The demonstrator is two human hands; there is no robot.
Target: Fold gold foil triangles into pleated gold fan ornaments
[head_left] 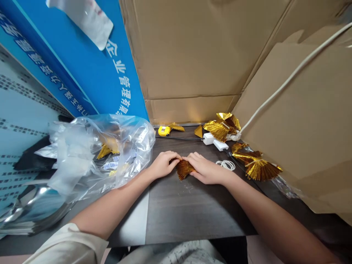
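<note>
A pleated piece of gold foil paper (183,169) is held between my two hands, just above or on the dark tabletop. My left hand (165,164) pinches its upper left edge with thumb and fingers. On the other side, my right hand (203,168) grips the right edge, fingers over the top and thumb below. The folds fan out toward me. To the right lies a coil of white string (226,165). Farther right are a gold foil bundle tied at its middle (260,167) and another tied gold bundle (223,126).
A clear plastic bag (137,137) with gold pieces inside stands left. A yellow tape measure (164,131), white plugs (209,138) and a black cable lie at the back. Cardboard walls (192,55) and a blue printed board (110,84) enclose the table (198,220). A white cable (288,75) crosses the right side.
</note>
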